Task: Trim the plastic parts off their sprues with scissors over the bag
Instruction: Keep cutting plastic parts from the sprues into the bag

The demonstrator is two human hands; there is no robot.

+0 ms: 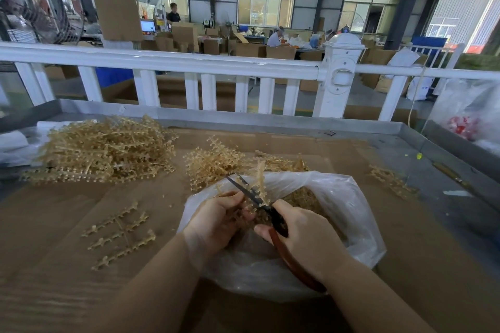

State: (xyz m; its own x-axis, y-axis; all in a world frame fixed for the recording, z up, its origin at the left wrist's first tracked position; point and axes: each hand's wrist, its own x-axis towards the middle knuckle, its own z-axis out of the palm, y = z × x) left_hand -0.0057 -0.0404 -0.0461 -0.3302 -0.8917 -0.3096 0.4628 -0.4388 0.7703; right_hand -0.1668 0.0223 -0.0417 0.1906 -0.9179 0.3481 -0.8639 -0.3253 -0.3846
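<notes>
While the left hand (216, 220) holds a yellow sprue (260, 184) up over the open bag (349, 213), the right hand (305, 238) works the scissors (254, 197). The left fingers are curled around the bottom of the sprue. The right fingers are wrapped around the red handles. The blades are a little apart, with their tips pointing to the upper left of the frame, and they sit right beside the small parts on the sprue.

To do this cut well, I think the sprue should be kept right above the bag's mouth, so each part drops in with the cut parts (303, 197) already there. Snip close to the part, and keep the left fingertips away from the blades.

More sprues wait in a big pile (102, 151) at the upper left of the counter (67, 211), and a smaller pile (213, 162) sits just behind the bag.
</notes>
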